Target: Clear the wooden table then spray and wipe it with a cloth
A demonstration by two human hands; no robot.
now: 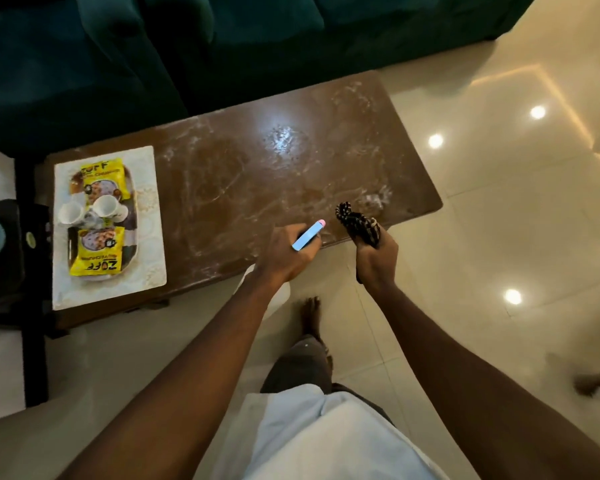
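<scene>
The brown wooden table [243, 174] fills the middle of the view, its top streaked with pale smears. Over its near edge my left hand [284, 252] grips a slim light-blue stick with a pink tip [309, 234]. Just right of it, my right hand [376, 258] is closed on a bunched dark patterned cloth [355, 221] that sticks up above the fingers. On the table's left end lies a white placemat [149, 216] bearing a tray [132, 233] with two yellow snack packets [101, 178] and two white cups [106, 206].
A dark green sofa [153, 46] stands behind the table. A black stand [32, 306] sits at the left. Glossy cream floor tiles [499, 202] spread to the right and front. My bare foot [310, 317] is on the floor by the table's near edge.
</scene>
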